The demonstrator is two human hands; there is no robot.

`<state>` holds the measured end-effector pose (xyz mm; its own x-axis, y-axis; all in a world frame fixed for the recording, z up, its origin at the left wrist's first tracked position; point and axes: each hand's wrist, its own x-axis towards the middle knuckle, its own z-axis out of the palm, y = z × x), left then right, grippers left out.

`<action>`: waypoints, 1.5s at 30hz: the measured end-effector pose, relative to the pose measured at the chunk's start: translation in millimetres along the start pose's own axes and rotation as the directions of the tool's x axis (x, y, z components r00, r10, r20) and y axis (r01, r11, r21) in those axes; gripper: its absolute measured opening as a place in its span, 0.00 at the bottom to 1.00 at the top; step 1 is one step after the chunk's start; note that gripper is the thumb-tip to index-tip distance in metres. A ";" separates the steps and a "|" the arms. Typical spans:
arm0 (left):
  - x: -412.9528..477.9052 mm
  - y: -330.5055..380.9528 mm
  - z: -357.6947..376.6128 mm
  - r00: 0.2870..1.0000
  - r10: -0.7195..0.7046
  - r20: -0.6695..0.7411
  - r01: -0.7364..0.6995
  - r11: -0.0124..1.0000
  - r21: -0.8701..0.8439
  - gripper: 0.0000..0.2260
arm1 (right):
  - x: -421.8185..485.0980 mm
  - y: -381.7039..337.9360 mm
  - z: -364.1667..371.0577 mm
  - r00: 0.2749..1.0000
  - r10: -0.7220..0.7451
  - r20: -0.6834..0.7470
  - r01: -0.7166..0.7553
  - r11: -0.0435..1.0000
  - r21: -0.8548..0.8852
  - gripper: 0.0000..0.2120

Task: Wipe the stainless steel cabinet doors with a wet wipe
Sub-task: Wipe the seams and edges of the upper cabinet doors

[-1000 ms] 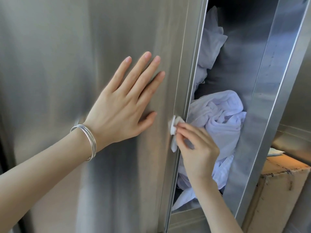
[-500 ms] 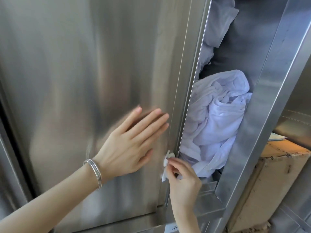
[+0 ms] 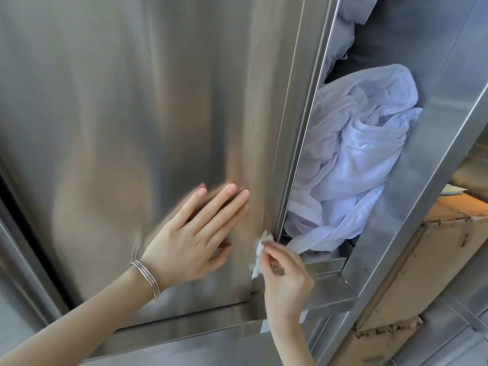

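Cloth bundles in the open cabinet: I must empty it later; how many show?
2. A large white bundle fills the lower opening, right of the door; a second bundle sits above it, cut off at the picture's top. The door may hide more.

The cabinet door [image 3: 132,114] is brushed steel with a soft, streaky sheen. The wipe [image 3: 260,250] looks like thin crumpled paper. The sheets [image 3: 356,159] inside are soft white cloth. The box [image 3: 412,273] is rough, frayed cardboard.
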<state>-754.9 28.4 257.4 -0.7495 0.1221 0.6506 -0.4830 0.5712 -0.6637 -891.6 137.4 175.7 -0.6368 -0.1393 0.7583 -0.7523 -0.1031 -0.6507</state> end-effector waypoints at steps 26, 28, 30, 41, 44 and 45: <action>7.9 8.0 9.2 0.998 0.014 -0.064 -0.009 0.997 0.072 0.35 | -43.9 47.3 -37.5 0.935 0.148 0.323 -0.092 0.979 -0.183 0.13; 13.8 12.5 10.8 0.997 0.015 -0.071 -0.010 0.998 0.070 0.35 | -36.8 49.3 -51.8 0.936 0.139 0.324 -0.091 0.983 -0.160 0.13; 21.4 19.4 11.6 0.997 0.013 -0.080 -0.009 0.998 0.054 0.35 | -26.4 51.1 -68.1 0.935 0.190 0.301 -0.149 0.977 -0.153 0.14; 79.5 72.4 18.4 0.997 0.033 -0.074 -0.030 0.999 0.038 0.36 | 4.9 73.2 -130.0 0.896 0.365 0.251 -0.325 0.927 -0.189 0.14; 95.5 86.5 20.0 0.996 0.038 -0.076 -0.038 0.999 0.008 0.36 | 17.8 78.9 -137.9 0.892 0.377 0.248 -0.338 0.922 -0.187 0.13; 100.5 91.0 20.6 0.996 0.038 -0.079 -0.038 0.999 -0.002 0.36 | 22.4 80.1 -139.8 0.894 0.375 0.247 -0.335 0.923 -0.189 0.13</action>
<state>-883.5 75.9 254.8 -0.7291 0.2073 0.6522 -0.4533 0.5678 -0.6871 -989.7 263.7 146.1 -0.8095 -0.4061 0.4240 -0.5130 0.1379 -0.8473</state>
